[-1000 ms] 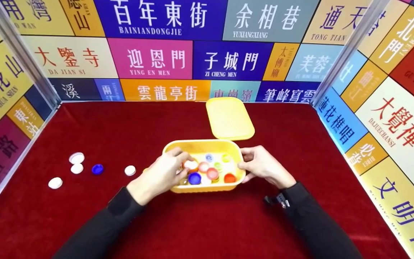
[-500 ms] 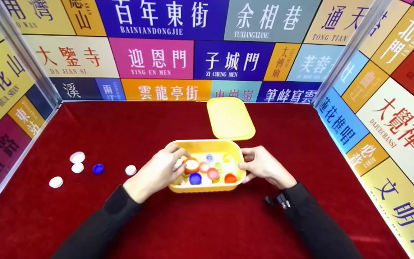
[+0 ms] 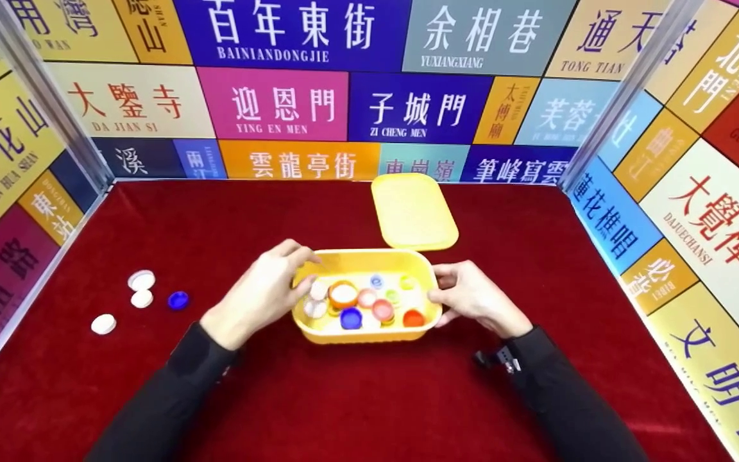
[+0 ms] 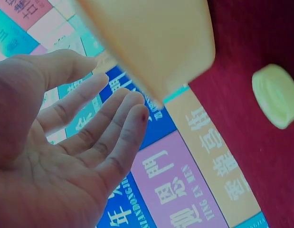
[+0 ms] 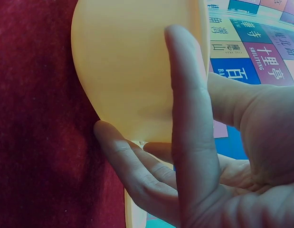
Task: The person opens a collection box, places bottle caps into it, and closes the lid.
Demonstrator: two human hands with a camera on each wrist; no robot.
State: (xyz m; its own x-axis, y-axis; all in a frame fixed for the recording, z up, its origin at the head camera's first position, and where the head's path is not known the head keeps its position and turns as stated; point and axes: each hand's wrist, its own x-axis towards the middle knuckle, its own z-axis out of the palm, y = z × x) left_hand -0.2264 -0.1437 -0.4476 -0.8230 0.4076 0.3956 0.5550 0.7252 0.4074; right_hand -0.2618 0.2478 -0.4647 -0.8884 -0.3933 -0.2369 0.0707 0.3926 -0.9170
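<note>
In the head view, a yellow plastic box (image 3: 363, 337) stands on the red cloth with several bottle caps inside: an orange one with a white middle (image 3: 344, 294), a blue cap (image 3: 351, 318), a red cap (image 3: 414, 318) and paler ones. My left hand (image 3: 259, 290) hovers at the box's left end, fingers loosely bent over the rim; the left wrist view shows nothing in it. A pale cap (image 4: 276, 96) lies near that hand, behind it in the head view. My right hand (image 3: 477, 298) grips the right end of the box between thumb and fingers.
A yellow lid (image 3: 414, 212) lies behind the box. Out on the left of the cloth are a blue cap (image 3: 178, 300) and several white caps (image 3: 104, 324). Printed panels (image 3: 280, 102) wall in the back and both sides.
My left hand has drawn back leftward from over the caps to the box's left rim, uncovering pale caps inside. It now hides the white cap beside the box. The right hand keeps its place.
</note>
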